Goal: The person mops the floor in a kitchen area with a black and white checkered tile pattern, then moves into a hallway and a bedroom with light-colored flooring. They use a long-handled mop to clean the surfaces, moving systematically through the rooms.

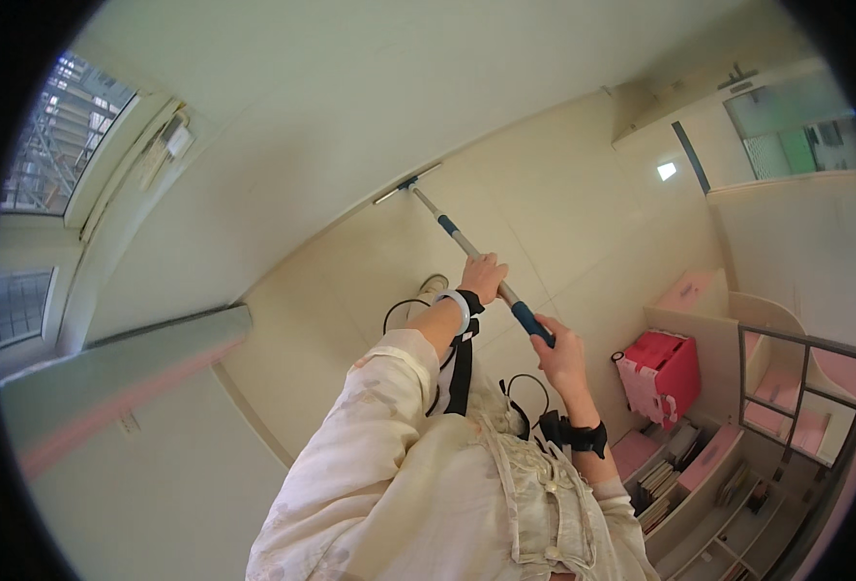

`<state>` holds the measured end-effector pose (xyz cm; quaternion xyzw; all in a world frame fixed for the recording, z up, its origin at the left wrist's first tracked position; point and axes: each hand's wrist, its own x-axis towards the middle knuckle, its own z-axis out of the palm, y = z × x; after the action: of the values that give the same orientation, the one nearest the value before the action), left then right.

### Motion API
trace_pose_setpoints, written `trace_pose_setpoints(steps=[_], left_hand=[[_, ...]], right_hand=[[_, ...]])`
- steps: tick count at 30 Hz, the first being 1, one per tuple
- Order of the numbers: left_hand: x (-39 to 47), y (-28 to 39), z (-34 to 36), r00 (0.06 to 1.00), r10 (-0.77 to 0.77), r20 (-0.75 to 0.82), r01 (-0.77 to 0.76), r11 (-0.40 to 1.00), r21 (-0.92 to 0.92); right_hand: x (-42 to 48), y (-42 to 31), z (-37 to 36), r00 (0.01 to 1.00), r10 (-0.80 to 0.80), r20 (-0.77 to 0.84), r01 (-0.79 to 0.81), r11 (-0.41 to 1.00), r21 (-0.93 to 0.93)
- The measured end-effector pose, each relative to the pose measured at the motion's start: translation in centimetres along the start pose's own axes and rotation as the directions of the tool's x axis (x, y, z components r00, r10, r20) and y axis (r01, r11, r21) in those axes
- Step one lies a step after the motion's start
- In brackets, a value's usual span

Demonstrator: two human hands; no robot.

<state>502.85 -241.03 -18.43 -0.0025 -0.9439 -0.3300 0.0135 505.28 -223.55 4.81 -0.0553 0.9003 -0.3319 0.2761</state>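
Note:
A long-handled floor squeegee (459, 236) with a grey pole and blue grips runs from my hands out to the foot of the wall. Its narrow head (407, 184) lies on the pale tiled floor (529, 196), along the wall's lower edge. Midway up the pole, my left hand (484, 277) is closed around the grey part. My right hand (561, 353) grips the blue end of the handle. Black straps are on both wrists, and a pale bangle (457, 301) is on the left one.
On the right stands a red wheeled box (660, 370), near shelves (696, 472) holding books. A pale wall (253, 160) with a window (65, 131) rises ahead and left. A low ledge (145, 363) juts in at the left. My shoe (433, 284) shows beyond my left forearm.

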Motion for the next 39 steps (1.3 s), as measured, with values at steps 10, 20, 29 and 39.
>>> trace_pose_setpoints(steps=[10,20,29,39], left_hand=[[2.2,10.6,6.5,0.735,0.335,0.59,-0.25,0.942,-0.224],[12.5,6.6,2.6,0.729,0.446,0.52,-0.416,0.891,-0.18],[16.0,-0.8,2.2,0.784,0.188,0.592,-0.328,0.935,0.138],[12.5,13.2,7.3,0.37,0.663,0.651,-0.366,0.748,-0.554]], right_hand=[[-5.6,4.9,-9.2,0.941,0.337,0.022,-0.337,0.942,-0.007],[2.9,3.2,-9.5,0.934,0.348,-0.082,-0.329,0.926,0.185],[10.2,2.8,-3.7,0.957,0.273,0.099,-0.288,0.931,0.225],[0.0,0.4,-15.7,0.772,0.618,0.146,-0.634,0.739,0.225]])
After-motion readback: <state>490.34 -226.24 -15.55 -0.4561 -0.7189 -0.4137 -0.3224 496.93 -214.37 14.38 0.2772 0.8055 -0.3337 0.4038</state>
